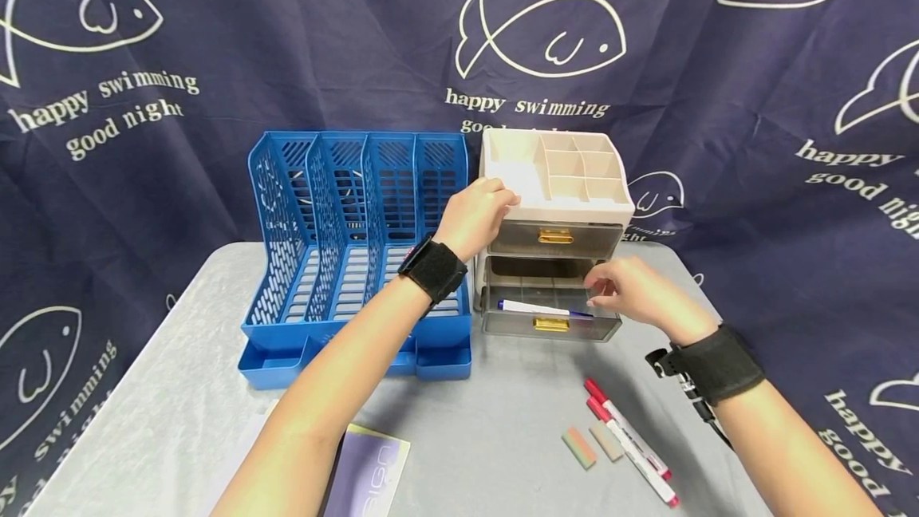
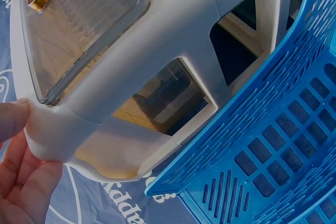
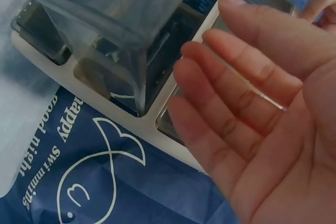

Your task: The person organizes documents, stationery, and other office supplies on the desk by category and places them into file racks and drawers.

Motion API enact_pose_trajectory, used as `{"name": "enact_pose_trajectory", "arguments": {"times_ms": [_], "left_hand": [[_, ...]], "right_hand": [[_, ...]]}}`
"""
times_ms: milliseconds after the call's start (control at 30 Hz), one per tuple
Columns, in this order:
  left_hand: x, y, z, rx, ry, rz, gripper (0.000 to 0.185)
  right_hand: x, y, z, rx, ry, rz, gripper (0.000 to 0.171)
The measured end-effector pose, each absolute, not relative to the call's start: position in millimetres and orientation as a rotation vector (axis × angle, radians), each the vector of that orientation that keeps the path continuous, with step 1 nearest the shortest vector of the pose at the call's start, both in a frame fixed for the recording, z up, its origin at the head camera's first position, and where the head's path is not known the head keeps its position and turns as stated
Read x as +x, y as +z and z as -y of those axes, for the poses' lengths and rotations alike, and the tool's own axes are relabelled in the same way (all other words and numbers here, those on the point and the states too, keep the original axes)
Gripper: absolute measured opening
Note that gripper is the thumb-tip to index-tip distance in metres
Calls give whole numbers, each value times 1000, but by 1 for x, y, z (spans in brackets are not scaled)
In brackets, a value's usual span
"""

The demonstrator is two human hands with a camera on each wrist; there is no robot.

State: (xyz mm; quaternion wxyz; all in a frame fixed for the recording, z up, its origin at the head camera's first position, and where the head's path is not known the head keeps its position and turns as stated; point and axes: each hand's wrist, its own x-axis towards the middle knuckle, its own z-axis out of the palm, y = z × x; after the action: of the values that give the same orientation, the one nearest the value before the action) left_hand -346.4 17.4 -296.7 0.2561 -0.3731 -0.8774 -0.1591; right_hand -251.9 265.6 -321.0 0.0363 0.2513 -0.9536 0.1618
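A white desk organizer [image 1: 511,186] with smoky clear drawers stands at the back of the table. My left hand [image 1: 475,215] grips its upper left front corner, thumb and fingers on either side of the edge in the left wrist view. The lower drawer [image 1: 589,329] is pulled out. In it lies a white marker [image 1: 534,308] with blue ends, slanting along the front. My right hand [image 1: 642,297] hovers at the drawer's right side, holding nothing. In the right wrist view its fingers [image 3: 226,114] are loosely bent, apart from the drawer. The upper drawer [image 1: 517,238] is closed.
A blue file rack [image 1: 287,329] stands close to the organizer's left side. Two red-capped markers [image 1: 632,449] and two small erasers [image 1: 578,447] lie at the front right. A purple booklet [image 1: 364,469] lies partly under my left forearm. Behind the table hangs a dark blue cloth [image 1: 402,54].
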Motion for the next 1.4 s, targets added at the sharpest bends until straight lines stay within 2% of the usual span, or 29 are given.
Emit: {"name": "enact_pose_trajectory", "arguments": {"times_ms": [400, 733, 1400], "left_hand": [[-347, -297, -17, -1015, -429, 2386, 20], [-348, -297, -17, -1021, -438, 2387, 21], [-349, -298, -17, -1025, -437, 2382, 20]], "right_hand": [[-221, -331, -278, 718, 507, 2901, 11], [-197, -341, -285, 632, 475, 2841, 17], [-171, -382, -296, 571, 495, 2894, 17]]}}
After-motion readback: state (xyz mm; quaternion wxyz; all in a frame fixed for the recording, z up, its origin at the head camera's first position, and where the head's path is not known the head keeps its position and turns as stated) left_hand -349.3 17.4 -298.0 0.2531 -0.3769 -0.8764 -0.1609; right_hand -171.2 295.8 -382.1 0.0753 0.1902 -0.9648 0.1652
